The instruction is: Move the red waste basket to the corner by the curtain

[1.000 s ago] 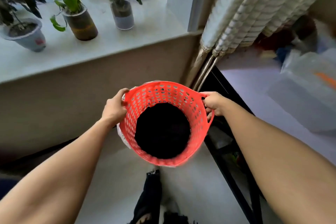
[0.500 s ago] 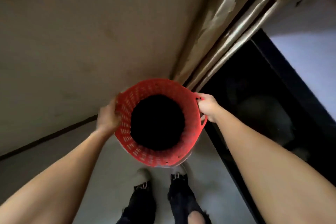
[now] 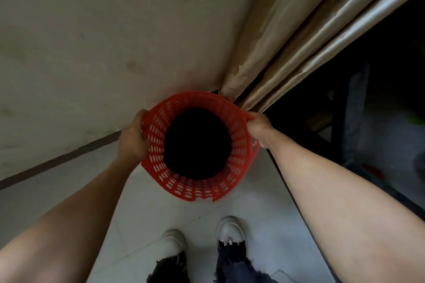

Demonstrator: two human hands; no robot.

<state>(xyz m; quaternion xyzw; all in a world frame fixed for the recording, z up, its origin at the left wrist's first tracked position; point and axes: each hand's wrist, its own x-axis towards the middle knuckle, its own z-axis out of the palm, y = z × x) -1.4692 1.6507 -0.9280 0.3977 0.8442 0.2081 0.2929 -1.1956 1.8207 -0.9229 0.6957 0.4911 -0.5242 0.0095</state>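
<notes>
The red waste basket [image 3: 197, 187] has slotted plastic walls and a black inside. I see it from straight above, down low by the foot of the beige wall. My left hand [image 3: 133, 138] grips its left rim and my right hand [image 3: 258, 127] grips its right rim. The beige curtain [image 3: 305, 37] hangs in folds just behind and to the right of the basket, its lower end touching or nearly touching the far rim. Whether the basket's base rests on the floor is hidden.
A dark baseboard strip [image 3: 57, 163] runs along the wall to the left. A black-framed piece of furniture [image 3: 340, 122] with dim clutter under it stands on the right. My two feet in white shoes [image 3: 230, 230] stand on the pale tiled floor [image 3: 142, 225].
The view has tipped from the windowsill with plants down to the floor corner. Both hands have carried the basket lower and closer to the wall and curtain, keeping their grip.
</notes>
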